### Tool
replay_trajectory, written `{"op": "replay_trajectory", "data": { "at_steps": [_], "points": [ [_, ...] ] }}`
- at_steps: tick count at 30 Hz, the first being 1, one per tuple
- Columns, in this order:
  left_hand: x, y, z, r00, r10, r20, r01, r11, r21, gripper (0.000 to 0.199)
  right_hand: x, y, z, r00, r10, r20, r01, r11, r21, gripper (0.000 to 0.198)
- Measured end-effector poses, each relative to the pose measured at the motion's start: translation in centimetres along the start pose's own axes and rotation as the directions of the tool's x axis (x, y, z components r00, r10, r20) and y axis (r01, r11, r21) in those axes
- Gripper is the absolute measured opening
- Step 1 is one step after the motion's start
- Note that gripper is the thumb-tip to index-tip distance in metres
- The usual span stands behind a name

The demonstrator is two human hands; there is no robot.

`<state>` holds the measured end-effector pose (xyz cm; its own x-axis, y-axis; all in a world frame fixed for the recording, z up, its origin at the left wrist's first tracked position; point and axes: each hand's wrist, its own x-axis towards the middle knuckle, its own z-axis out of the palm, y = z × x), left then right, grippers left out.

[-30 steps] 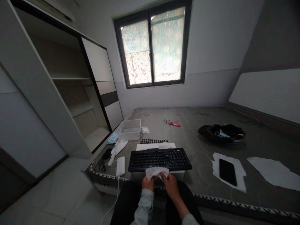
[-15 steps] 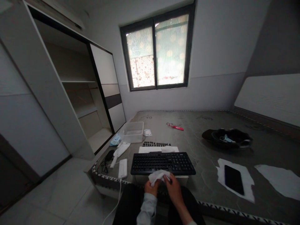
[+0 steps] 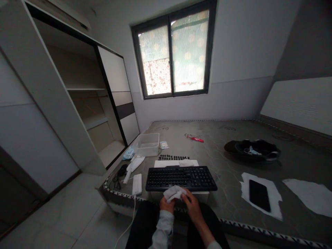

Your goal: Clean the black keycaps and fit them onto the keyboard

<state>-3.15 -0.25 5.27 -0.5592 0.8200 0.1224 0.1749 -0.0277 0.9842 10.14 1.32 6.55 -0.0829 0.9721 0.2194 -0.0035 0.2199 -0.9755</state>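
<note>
- The bare mattress [image 3: 233,166] is serving as the work surface, and everything is lying within reach of the person sitting at its near edge.
- The black keyboard [image 3: 181,178] is sitting square to that near edge, raised on a white box, directly ahead of both hands, so it is facing the person.
- A clear plastic tub [image 3: 147,144] is standing near the left edge, open side up, beyond the keyboard.
- A black phone [image 3: 259,195] is lying flat on a white paper sheet toward the right part of the near edge, well apart from the keyboard.
- A row of loose black keycaps [image 3: 173,157] is lying just beyond the keyboard, beside white paper.
- A white power strip [image 3: 137,184] is resting just left of the keyboard, its cable hanging over the near edge.
- The white wipe [image 3: 174,193] is being held bunched at the near edge, touching the keyboard's front rim.
- The left hand [image 3: 167,204] is gripping the wipe from below, fingers closed on it.
- The right hand [image 3: 191,204] is pinching the wipe's right side with its fingertips, keeping the cloth gathered.
</note>
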Motion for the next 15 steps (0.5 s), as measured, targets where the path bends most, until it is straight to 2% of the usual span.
{"op": "replay_trajectory", "data": {
  "at_steps": [3, 5, 11, 13, 15],
  "points": [
    [-0.1, 0.3, -0.4, 0.995, 0.074, 0.068, -0.077, 0.996, 0.039, 0.023, 0.2, -0.3, -0.2, 0.996, 0.088, 0.029, -0.09, 0.994, 0.062, 0.056],
    [0.0, 0.7, -0.8, 0.986, 0.13, 0.106, -0.137, 0.989, 0.064, 0.022, 0.5, -0.5, -0.3, 0.991, 0.127, 0.044, -0.13, 0.988, 0.084, 0.056],
    [0.2, 2.0, -1.9, 0.938, 0.276, 0.208, -0.308, 0.941, 0.139, 0.016, 0.6, -0.6, -0.1, 0.978, 0.141, 0.157, -0.171, 0.965, 0.201, 0.054],
    [0.2, 1.9, -2.1, 0.938, 0.262, 0.225, -0.295, 0.947, 0.128, 0.019, 0.5, -0.5, 0.0, 0.968, 0.15, 0.201, -0.186, 0.966, 0.177, 0.053],
    [0.2, 1.6, -2.1, 0.952, 0.196, 0.233, -0.231, 0.964, 0.131, 0.021, 0.5, -0.4, 0.0, 0.966, 0.151, 0.21, -0.183, 0.973, 0.142, 0.052]
  ]
}}
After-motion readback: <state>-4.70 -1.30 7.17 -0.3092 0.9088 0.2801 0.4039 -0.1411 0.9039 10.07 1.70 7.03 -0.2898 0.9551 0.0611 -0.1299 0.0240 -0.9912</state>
